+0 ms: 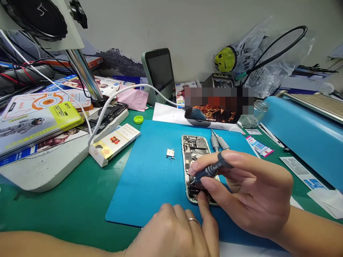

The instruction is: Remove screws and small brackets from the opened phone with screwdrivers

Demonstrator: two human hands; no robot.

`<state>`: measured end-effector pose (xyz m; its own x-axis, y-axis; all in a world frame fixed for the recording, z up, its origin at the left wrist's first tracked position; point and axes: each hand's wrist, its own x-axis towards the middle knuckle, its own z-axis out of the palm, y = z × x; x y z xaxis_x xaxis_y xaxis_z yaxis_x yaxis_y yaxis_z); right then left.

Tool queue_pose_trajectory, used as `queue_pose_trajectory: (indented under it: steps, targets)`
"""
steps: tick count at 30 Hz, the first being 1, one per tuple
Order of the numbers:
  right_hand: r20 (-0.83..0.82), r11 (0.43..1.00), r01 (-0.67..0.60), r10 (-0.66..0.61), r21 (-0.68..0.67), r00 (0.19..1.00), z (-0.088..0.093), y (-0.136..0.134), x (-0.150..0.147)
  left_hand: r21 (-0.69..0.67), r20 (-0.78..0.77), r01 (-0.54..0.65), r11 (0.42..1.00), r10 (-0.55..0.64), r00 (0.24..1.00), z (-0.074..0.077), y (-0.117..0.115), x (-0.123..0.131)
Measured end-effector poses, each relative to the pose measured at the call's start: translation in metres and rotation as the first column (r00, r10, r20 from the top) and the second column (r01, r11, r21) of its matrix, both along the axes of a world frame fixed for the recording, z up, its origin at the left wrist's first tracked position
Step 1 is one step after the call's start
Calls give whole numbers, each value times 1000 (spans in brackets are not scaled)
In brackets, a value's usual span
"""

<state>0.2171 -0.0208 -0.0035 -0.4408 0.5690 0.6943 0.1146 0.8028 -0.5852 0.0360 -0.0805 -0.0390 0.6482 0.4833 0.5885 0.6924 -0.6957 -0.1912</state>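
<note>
phone (197, 150), its insides exposed, lies on the right part of the blue mat (150, 175) on the green table (80, 210). the right hand (252, 189) has thumb and fingers pinched round a dark screwdriver (212, 169), whose tip points down at the phone's near half. the left hand (178, 232) puts its index finger on the phone's near end, other fingers curled; i cannot tell whether they grip anything. a small metal part (170, 153) sits left of the phone.
</note>
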Motion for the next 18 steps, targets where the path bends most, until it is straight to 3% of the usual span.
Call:
queue_pose_trajectory:
  steps: [18]
  targets:
    - [-20, 1000, 9, -8, 8, 1000, 0, 2, -1, -1, -81, 29, 1000, -29, 996, 11, 1, -9]
